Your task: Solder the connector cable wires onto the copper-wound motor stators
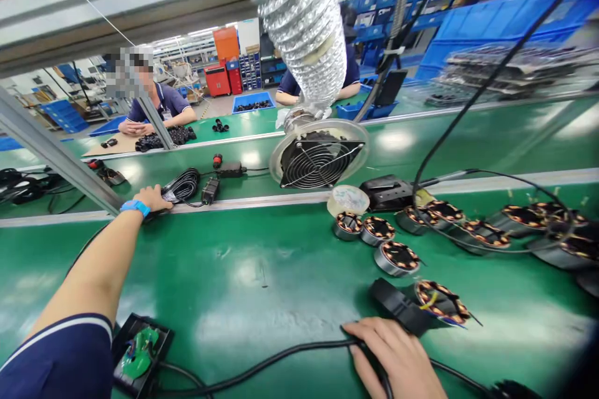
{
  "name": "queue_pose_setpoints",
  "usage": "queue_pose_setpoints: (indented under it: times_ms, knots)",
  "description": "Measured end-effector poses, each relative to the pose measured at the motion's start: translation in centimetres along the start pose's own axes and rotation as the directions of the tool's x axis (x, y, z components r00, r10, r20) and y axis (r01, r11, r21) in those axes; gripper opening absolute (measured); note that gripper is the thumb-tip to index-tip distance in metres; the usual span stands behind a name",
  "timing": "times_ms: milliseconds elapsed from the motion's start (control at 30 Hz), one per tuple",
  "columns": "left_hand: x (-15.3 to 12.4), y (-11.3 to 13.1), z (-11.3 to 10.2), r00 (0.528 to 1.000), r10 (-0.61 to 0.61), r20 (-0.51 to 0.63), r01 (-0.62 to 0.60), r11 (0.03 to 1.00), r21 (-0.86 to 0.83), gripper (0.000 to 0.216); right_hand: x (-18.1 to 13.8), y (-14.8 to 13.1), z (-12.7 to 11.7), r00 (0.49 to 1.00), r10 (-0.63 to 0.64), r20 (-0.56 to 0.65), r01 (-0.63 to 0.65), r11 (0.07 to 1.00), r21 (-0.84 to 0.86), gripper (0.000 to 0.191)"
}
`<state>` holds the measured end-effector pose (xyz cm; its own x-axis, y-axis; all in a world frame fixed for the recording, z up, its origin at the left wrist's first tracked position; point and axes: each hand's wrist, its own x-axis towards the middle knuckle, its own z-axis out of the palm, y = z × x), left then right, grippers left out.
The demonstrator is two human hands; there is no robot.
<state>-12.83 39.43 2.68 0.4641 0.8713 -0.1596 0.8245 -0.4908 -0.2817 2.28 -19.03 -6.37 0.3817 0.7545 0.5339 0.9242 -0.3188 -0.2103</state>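
My left hand point(153, 200) reaches far forward to the metal strip at the green bench's back edge. Its fingers curl down over something dark that is mostly hidden under them. Right beside it lies a coiled black cable point(181, 185). Near the front, my right hand point(395, 355) is closed around a black cable point(276, 353) that runs left across the bench. A black housing with a green circuit board point(140, 349) sits by my left forearm. Just beyond my right hand are a black block-shaped part point(400, 305) and a copper-wound stator point(442, 302).
Several more stators point(397, 258) stand along the right. A round fume extractor inlet point(321, 158) hangs from a silver duct point(304, 24) at the centre. A metal post point(60, 143) slants at left. Across the bench sit two people, one point(163, 102) beside black parts.
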Motion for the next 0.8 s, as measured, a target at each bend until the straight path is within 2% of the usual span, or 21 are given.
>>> queue_pose_setpoints:
  times_ms: [133,233,333,433,533,667,733,800]
  knots:
    - [-2.6,0.1,0.1,0.997,-0.066,-0.028,0.066,0.998,-0.001,0.104,-0.1,-0.2,0.0,1.000,0.029,0.009,-0.029,0.999,0.019,0.017]
    - [-4.5,0.1,0.1,0.996,-0.089,0.000,0.089,0.996,-0.018,0.098,-0.1,-0.5,-0.2,0.996,0.077,0.047,-0.079,0.996,0.034,0.015]
    - [-7.1,0.1,0.2,0.999,-0.046,-0.018,0.045,0.998,-0.043,0.092,0.0,-0.8,-0.5,0.993,0.082,0.087,-0.087,0.995,0.053,0.016]
    - [-10.6,0.5,0.8,0.996,0.027,-0.088,-0.031,0.999,-0.044,0.082,0.0,-1.1,-0.8,0.991,0.091,0.100,-0.098,0.993,0.069,0.017]
    - [-14.9,0.6,1.4,0.971,0.088,-0.223,-0.089,0.996,0.004,0.074,0.0,-1.2,-0.9,0.989,0.098,0.115,-0.108,0.990,0.086,0.019]
    - [-20.7,-1.0,0.7,0.906,0.129,-0.404,-0.105,0.991,0.080,0.064,0.0,-1.1,-0.6,0.986,0.093,0.139,-0.107,0.990,0.097,0.020]
    - [-23.4,-2.6,-0.8,0.831,0.104,-0.546,-0.050,0.992,0.113,0.059,-0.1,-0.9,-0.5,0.987,0.080,0.142,-0.094,0.991,0.097,0.021]
    - [-25.6,-4.6,-2.7,0.738,-0.004,-0.675,0.057,0.997,0.056,0.062,-0.2,-0.6,-0.3,0.988,0.063,0.142,-0.077,0.992,0.096,0.022]
